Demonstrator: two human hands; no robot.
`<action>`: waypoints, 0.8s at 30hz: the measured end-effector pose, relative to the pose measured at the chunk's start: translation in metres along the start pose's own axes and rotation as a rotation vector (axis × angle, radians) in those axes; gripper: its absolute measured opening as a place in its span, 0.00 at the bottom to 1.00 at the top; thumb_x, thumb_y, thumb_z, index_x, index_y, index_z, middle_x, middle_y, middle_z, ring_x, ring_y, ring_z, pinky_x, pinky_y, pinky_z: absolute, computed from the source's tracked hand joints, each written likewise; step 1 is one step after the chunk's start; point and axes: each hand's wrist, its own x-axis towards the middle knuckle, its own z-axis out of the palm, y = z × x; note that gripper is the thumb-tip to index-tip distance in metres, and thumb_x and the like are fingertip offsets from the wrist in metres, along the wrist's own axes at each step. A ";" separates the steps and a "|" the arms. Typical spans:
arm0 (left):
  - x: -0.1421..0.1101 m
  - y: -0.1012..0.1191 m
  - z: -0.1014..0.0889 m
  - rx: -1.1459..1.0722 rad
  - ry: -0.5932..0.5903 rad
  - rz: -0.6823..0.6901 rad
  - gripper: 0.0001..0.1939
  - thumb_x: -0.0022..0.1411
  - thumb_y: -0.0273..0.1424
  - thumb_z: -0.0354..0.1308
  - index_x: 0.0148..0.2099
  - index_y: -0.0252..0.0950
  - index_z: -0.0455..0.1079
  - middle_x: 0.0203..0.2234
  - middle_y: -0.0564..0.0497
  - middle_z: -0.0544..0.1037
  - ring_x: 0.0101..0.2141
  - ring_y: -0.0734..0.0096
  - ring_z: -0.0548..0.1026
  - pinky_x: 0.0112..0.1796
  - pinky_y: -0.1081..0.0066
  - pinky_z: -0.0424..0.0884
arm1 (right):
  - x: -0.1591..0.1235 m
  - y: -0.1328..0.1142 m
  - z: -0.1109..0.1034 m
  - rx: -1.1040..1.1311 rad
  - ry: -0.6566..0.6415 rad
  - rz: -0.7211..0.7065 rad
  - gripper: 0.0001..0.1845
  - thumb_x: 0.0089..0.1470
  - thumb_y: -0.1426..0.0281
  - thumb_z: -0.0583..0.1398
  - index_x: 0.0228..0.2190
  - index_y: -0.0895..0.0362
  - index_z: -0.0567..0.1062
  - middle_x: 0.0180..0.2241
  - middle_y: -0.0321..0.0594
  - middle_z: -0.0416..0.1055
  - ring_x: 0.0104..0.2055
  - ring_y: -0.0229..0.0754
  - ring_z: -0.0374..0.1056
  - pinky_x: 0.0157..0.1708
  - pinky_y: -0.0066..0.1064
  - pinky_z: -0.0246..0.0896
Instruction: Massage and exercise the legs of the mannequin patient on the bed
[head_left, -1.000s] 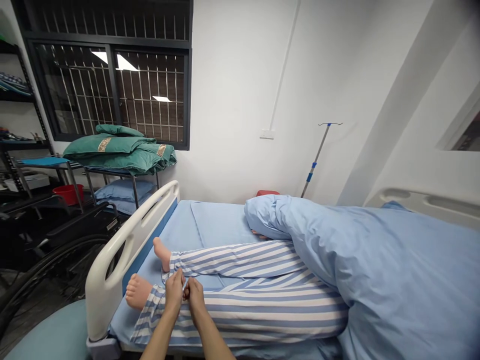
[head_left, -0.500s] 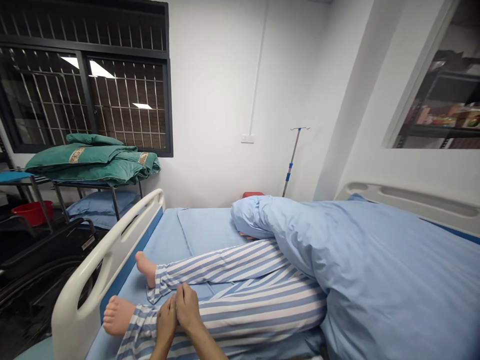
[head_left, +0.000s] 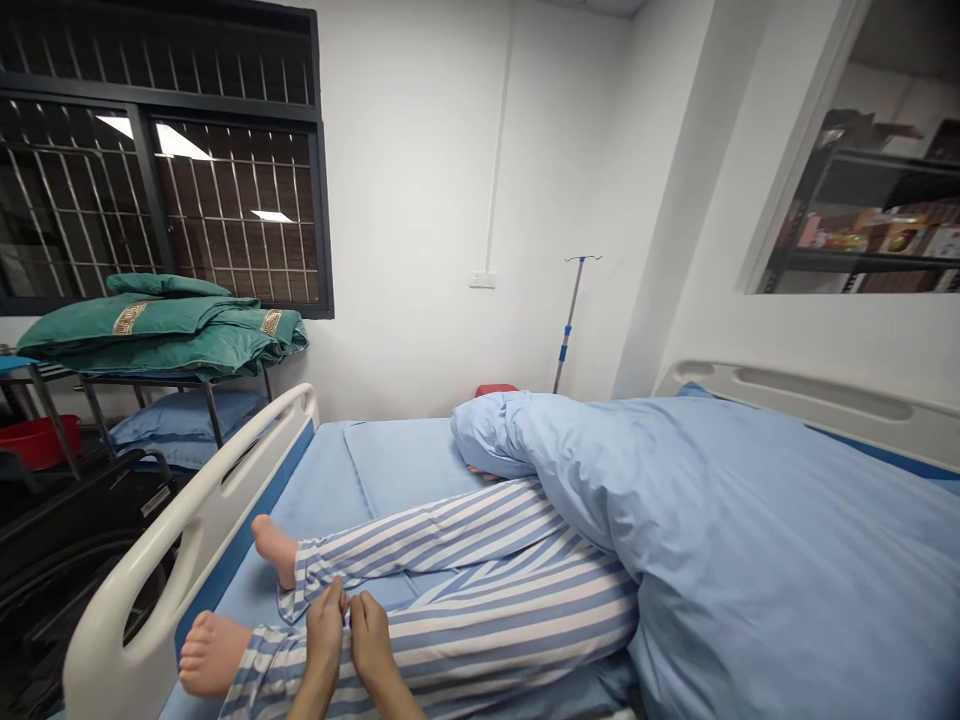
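Observation:
My left hand (head_left: pixel 324 640) and my right hand (head_left: pixel 373 642) sit side by side on a blue-and-white striped pyjama trouser leg (head_left: pixel 300 655), fingertips pinching its fabric just above the cuff. The near bare foot (head_left: pixel 214 655), which looks like a manikin's, sticks out of that cuff to the left of my hands. A second bare foot (head_left: pixel 274 550) lies farther up the bed, beyond the other striped leg (head_left: pixel 427 530). A light blue duvet (head_left: pixel 750 540) covers the figure's upper body and hides the head.
A white bed side rail (head_left: pixel 187 510) runs along the left, with a wheelchair (head_left: pixel 75 540) beyond it. Folded green drapes (head_left: pixel 150 330) lie on a metal rack under a barred window (head_left: pixel 165 190). An IV pole (head_left: pixel 570 320) stands behind the bed.
My head has turned right, so the room slides left in view. Both hands stay on the near trouser leg, their fingertips still together on the fabric.

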 end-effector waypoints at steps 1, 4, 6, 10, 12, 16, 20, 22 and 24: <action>-0.002 -0.004 0.001 0.031 0.005 -0.005 0.23 0.48 0.53 0.44 0.17 0.39 0.56 0.12 0.53 0.65 0.20 0.67 0.66 0.25 0.68 0.64 | 0.000 0.000 -0.001 0.040 0.014 0.008 0.17 0.55 0.64 0.45 0.18 0.55 0.59 0.19 0.36 0.62 0.24 0.38 0.58 0.26 0.29 0.49; -0.006 -0.022 0.004 0.162 -0.016 0.026 0.22 0.48 0.50 0.45 0.26 0.37 0.68 0.26 0.45 0.77 0.34 0.58 0.73 0.37 0.64 0.68 | 0.001 -0.002 -0.005 0.133 0.024 0.036 0.16 0.53 0.64 0.47 0.17 0.55 0.57 0.18 0.34 0.58 0.24 0.37 0.54 0.25 0.28 0.49; -0.007 -0.032 0.005 0.206 -0.043 0.033 0.23 0.49 0.47 0.44 0.33 0.35 0.71 0.36 0.42 0.78 0.42 0.56 0.73 0.45 0.63 0.66 | 0.001 -0.009 -0.011 0.164 -0.014 0.059 0.16 0.52 0.65 0.48 0.16 0.55 0.55 0.17 0.32 0.54 0.23 0.36 0.52 0.24 0.27 0.47; -0.003 -0.040 0.007 0.216 -0.057 0.024 0.23 0.50 0.43 0.43 0.36 0.34 0.72 0.41 0.41 0.77 0.47 0.55 0.71 0.49 0.61 0.64 | 0.002 -0.028 -0.026 0.094 -0.101 -0.017 0.17 0.53 0.65 0.49 0.15 0.56 0.57 0.17 0.32 0.54 0.22 0.35 0.51 0.23 0.27 0.44; -0.001 -0.042 0.007 0.198 -0.058 0.029 0.23 0.50 0.42 0.43 0.37 0.34 0.72 0.42 0.42 0.76 0.47 0.56 0.70 0.50 0.61 0.63 | 0.001 -0.033 -0.031 0.036 -0.101 -0.087 0.17 0.54 0.65 0.48 0.16 0.57 0.60 0.17 0.32 0.57 0.23 0.35 0.53 0.24 0.26 0.44; -0.001 -0.044 0.006 0.163 -0.066 0.042 0.23 0.50 0.45 0.44 0.34 0.33 0.72 0.37 0.41 0.77 0.43 0.55 0.72 0.47 0.61 0.65 | -0.008 -0.021 -0.028 -0.036 -0.063 -0.074 0.19 0.55 0.64 0.47 0.17 0.57 0.63 0.18 0.34 0.60 0.23 0.36 0.54 0.24 0.27 0.45; -0.001 -0.030 0.005 0.142 -0.151 0.071 0.23 0.50 0.50 0.45 0.25 0.35 0.68 0.25 0.45 0.76 0.31 0.59 0.72 0.38 0.64 0.67 | -0.014 -0.007 -0.021 -0.015 -0.015 -0.039 0.19 0.55 0.62 0.47 0.17 0.56 0.64 0.19 0.36 0.63 0.24 0.37 0.56 0.25 0.27 0.47; -0.001 -0.018 0.007 0.159 -0.168 0.074 0.23 0.50 0.52 0.45 0.20 0.37 0.63 0.19 0.49 0.72 0.26 0.63 0.69 0.33 0.66 0.66 | -0.012 -0.005 -0.021 0.045 -0.015 -0.016 0.20 0.55 0.60 0.47 0.16 0.56 0.62 0.18 0.36 0.62 0.23 0.37 0.56 0.25 0.27 0.48; 0.000 -0.005 0.011 0.174 -0.150 0.079 0.24 0.49 0.53 0.45 0.18 0.38 0.58 0.14 0.52 0.67 0.22 0.67 0.65 0.29 0.68 0.63 | -0.008 -0.006 -0.023 0.147 -0.025 0.018 0.21 0.54 0.58 0.48 0.16 0.56 0.62 0.17 0.35 0.60 0.22 0.37 0.56 0.23 0.27 0.49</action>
